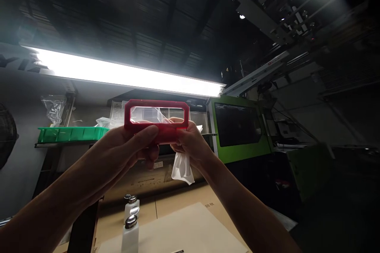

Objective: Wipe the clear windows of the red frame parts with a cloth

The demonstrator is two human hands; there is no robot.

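Note:
Raised before the bright lamp is a red plastic frame (156,127) with a wide rectangular opening. My left hand (133,142) grips its lower left, the thumb lying across the front face. My right hand (190,140) holds the lower right end, its fingers partly hidden behind the part. From beneath my right hand hangs a crumpled white cloth or tissue (182,168), apparently held in the same hand. Through the opening I see clear plastic sheets and part of my right fingers.
Two white pump bottles (130,237) with metal tops stand on the cardboard-covered bench (184,229). A green tray (73,134) sits on a shelf at left, below a clear plastic bag (53,108). A long tube lamp (127,74) hangs overhead. At right stands a green machine (237,126).

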